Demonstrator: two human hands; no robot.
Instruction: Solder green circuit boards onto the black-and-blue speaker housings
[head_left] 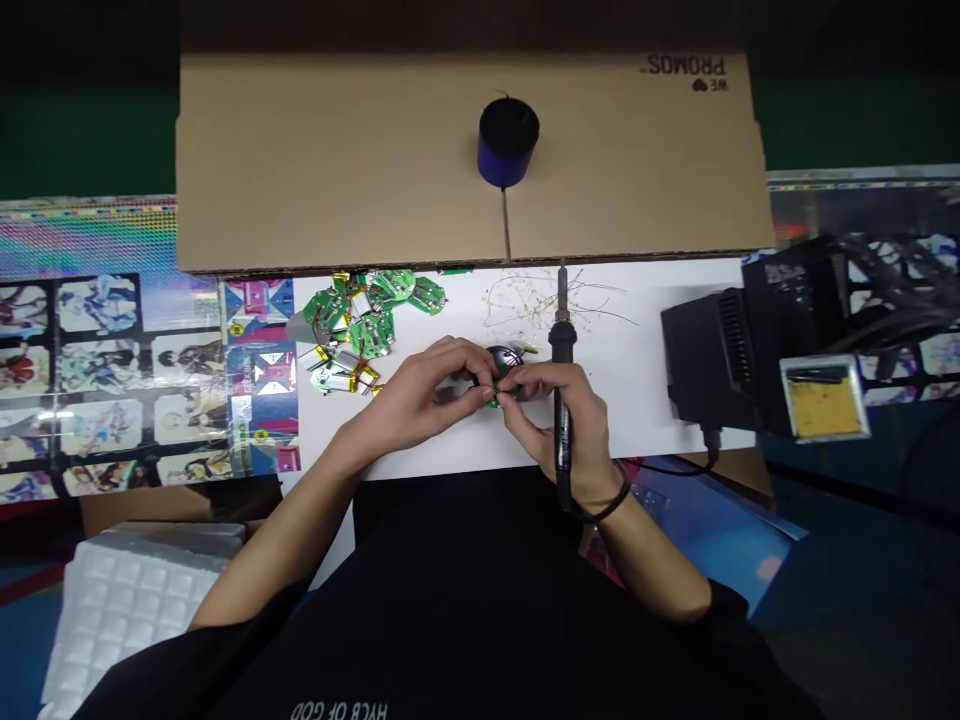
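Observation:
My left hand [427, 395] and my right hand [574, 425] meet over a white sheet [645, 400], fingertips pinched on a small green circuit board with a dark round part [504, 375]. A black soldering iron [561, 400] lies across my right hand, its metal tip pointing away from me; the hand's fingers are curled around it and the board. A pile of several green circuit boards with small silver batteries [360, 320] lies just left of my left hand.
A big cardboard sheet [337, 160] with a blue-black spool [508, 142] lies beyond the white sheet. Thin wire scraps [525, 300] are scattered near the iron's tip. A black soldering station with a yellow sponge [823, 405] stands right. White foam [127, 600] sits at lower left.

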